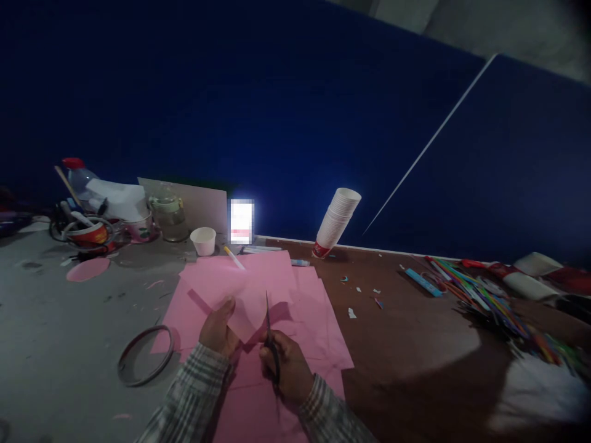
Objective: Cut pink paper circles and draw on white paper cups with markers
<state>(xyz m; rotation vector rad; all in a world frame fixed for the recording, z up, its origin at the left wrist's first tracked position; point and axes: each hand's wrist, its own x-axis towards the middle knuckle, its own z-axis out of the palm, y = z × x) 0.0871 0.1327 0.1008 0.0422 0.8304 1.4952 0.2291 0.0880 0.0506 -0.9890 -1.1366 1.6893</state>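
My left hand (218,331) pinches a lifted piece of pink paper (244,307), thumb on top. My right hand (286,368) is closed around the handles of dark scissors (269,326), whose blades point up and away at the paper's right edge. Both hands hover over a stack of larger pink sheets (295,307) spread on the table in front of me. Plaid sleeves cover both wrists.
A dark ring (144,355) lies left of the sheets. A small white cup (204,240), a leaning stack of paper cups (336,223), a glass jar (168,216) and cluttered bowls stand at the back. Coloured sticks and pens (489,295) lie at the right.
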